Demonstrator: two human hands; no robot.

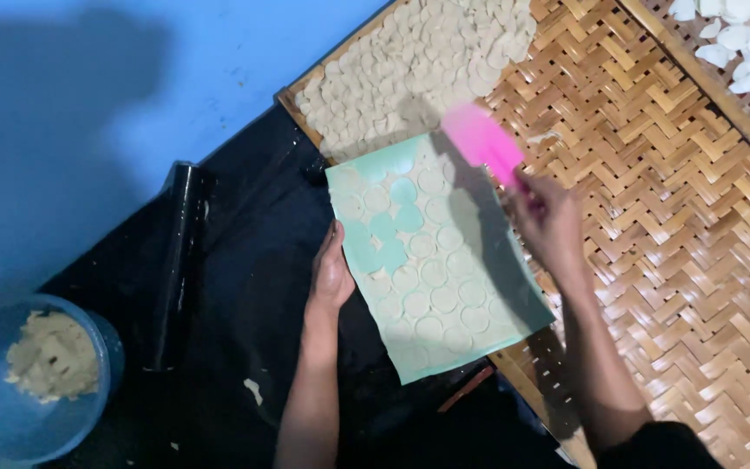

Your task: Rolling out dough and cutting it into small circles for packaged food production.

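Head view, step in hand: by my reading, thin dough discs (431,300) are being lifted off a pale green sheet (514,326) with a pink spatula (482,143) and moved to the woven bamboo tray (679,226).
Left hand (332,274): flat, fingers together, pressed along the sheet's edge at 9 o'clock of the sheet, steadying it; it clamps on nothing.
Right hand (544,217): closed around the spatula's handle, the blurred blade pointing toward 11 o'clock over the sheet's upper corner.
Green sheet: lies tilted, its upper part resting over the tray's edge, its lower part over the black mat (245,287); several bare round patches near its upper left show where discs are gone.
Next move, as a judgement: the blade should slide flat under a disc so that it comes off whole, while the left hand keeps the sheet from shifting.
Laid discs (410,69): packed close at 12 o'clock on the tray, leaving open weave at 3 o'clock.
Other things: a black roller (175,260) at 9 o'clock on the mat; a blue bowl (101,382) of dough at 8 o'clock; white pieces (740,39) at 1 o'clock on a second tray.
In the way: the raised tray edge under the sheet; the spatula's shadow darkens part of the discs.
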